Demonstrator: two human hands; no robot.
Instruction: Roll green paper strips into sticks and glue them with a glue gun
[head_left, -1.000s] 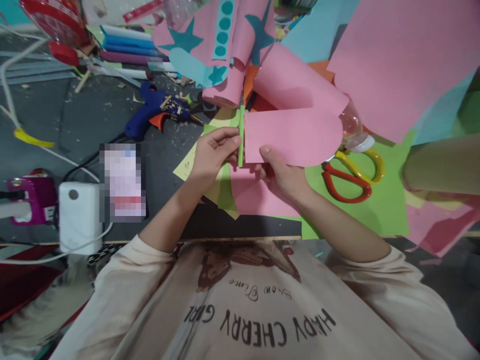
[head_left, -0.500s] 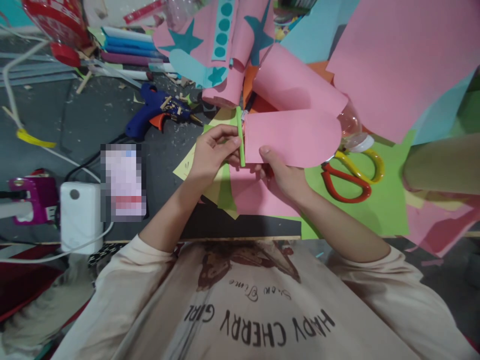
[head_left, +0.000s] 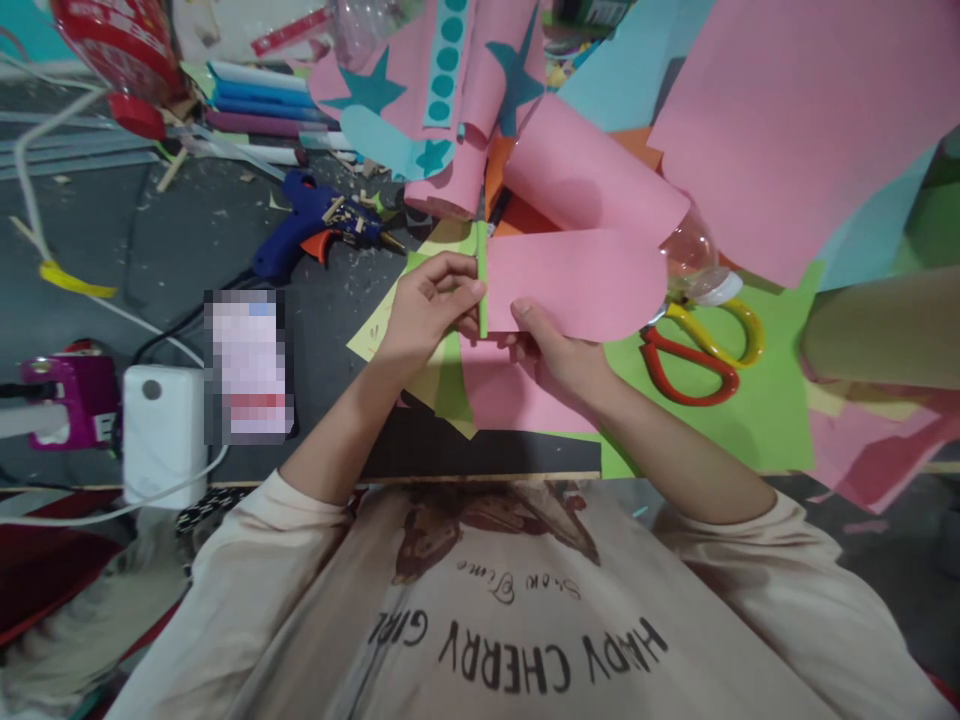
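Note:
My left hand (head_left: pixel 442 295) pinches a narrow green paper strip (head_left: pixel 482 280), which stands on end against the straight edge of a pink paper piece (head_left: pixel 585 270). That piece has a rounded far end, and my right hand (head_left: pixel 551 345) grips its near corner with the thumb on top and fingers underneath. Below the hands lies another pink sheet (head_left: pixel 517 395) on green and yellow paper. Just beyond is a pink paper tube (head_left: pixel 592 175). A pink paper model with teal stars (head_left: pixel 371 85) stands at the back.
A blue glue gun (head_left: pixel 315 225) lies to the left, near a phone (head_left: pixel 251 365) and a white power bank (head_left: pixel 165 435). Scissors with red and yellow handles (head_left: pixel 690 375) rest on green paper at right. A red-labelled bottle (head_left: pixel 124 60) and markers (head_left: pixel 259 95) are at back left.
The pink piece has shifted left in my right hand, closing the gap to the green strip. Its straight edge now meets the strip. My left hand has barely moved.

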